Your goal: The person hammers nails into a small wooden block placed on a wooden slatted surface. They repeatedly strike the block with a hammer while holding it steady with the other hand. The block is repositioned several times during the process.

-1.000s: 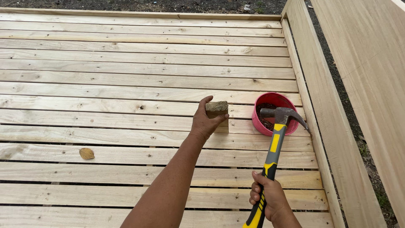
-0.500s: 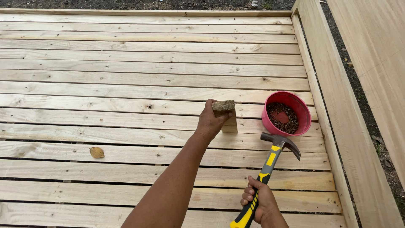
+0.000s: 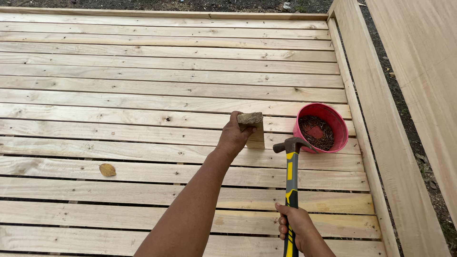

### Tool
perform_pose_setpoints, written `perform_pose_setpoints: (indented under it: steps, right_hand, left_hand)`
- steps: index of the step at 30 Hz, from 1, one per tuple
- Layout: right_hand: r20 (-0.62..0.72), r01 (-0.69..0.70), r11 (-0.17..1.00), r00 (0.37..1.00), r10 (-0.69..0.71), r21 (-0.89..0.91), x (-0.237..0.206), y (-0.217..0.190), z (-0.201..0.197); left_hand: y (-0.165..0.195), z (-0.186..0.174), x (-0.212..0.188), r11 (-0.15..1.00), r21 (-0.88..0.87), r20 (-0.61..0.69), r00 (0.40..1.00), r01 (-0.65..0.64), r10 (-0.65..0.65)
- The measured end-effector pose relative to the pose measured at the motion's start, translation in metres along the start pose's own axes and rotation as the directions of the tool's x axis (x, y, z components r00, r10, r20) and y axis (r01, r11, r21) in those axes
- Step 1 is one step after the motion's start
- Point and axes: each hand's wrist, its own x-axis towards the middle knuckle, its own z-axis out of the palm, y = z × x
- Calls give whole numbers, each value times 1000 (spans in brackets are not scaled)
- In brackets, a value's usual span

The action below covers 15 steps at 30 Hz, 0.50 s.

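Head view looks down on a platform of pale wooden slats (image 3: 143, 90) that fills most of the frame. Just right of centre, the left hand (image 3: 234, 135) is closed around the top of a short wooden block (image 3: 253, 129), holding it upright on edge against the slats. At the lower right, the right hand (image 3: 294, 228) is wrapped tight around the black-and-yellow handle of a claw hammer (image 3: 291, 177), whose steel head hangs just beside the block and a little below it, apart from it. By the look of it, the step in hand is the setting of the block in place before a blow; the next move calls for the block kept steady and square, the fingers kept off its struck face, and a controlled swing, since the hammer head sits close to the knuckles. Counted: one hammer, one block, two hands, one red bowl (image 3: 339, 124) full of dark nails touching the right-hand side rail, one dry yellow leaf (image 3: 107, 169) at the left, and one tall board (image 3: 419, 81) leaning at the far right.
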Motion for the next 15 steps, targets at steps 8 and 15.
perform_pose_setpoints:
  steps: [8, 15]
  right_hand:
    - [-57, 512, 782, 823, -565, -356, -106, -85, -9]
    - [-56, 296, 607, 869, -491, -738, -118, -95, -16]
  left_hand:
    - [-12, 10, 10, 967, -252, -87, 996, -48, 26]
    - [-39, 31, 15, 962, -273, -132, 991, -12, -25]
